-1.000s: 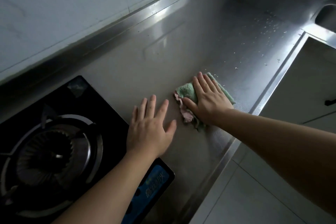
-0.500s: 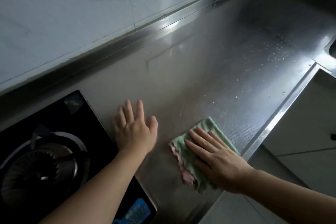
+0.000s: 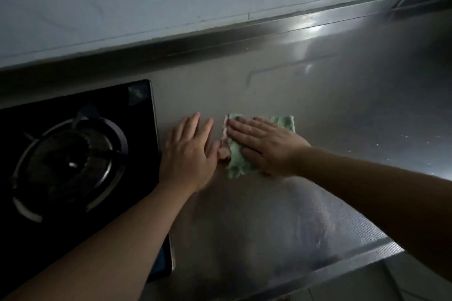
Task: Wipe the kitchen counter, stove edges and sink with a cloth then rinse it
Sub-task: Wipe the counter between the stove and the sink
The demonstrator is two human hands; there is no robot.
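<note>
The right hand (image 3: 266, 146) has slid the green cloth (image 3: 236, 154) left, close to the left hand (image 3: 189, 154). Both hands lie flat with straight fingers, gripping nothing, on the steel counter (image 3: 318, 105) beside the stove (image 3: 73, 154).

The counter (image 3: 318, 110) is shiny gray metal, smooth at the back and bumpy near its front edge. The cloth (image 3: 236, 159) looks soft and fuzzy. At 9 o'clock, the stove (image 3: 137, 134) top is glossy black glass.

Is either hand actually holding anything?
Neither grips anything. The right hand presses flat on the green cloth, covering its middle; the left hand rests on the counter.
</note>
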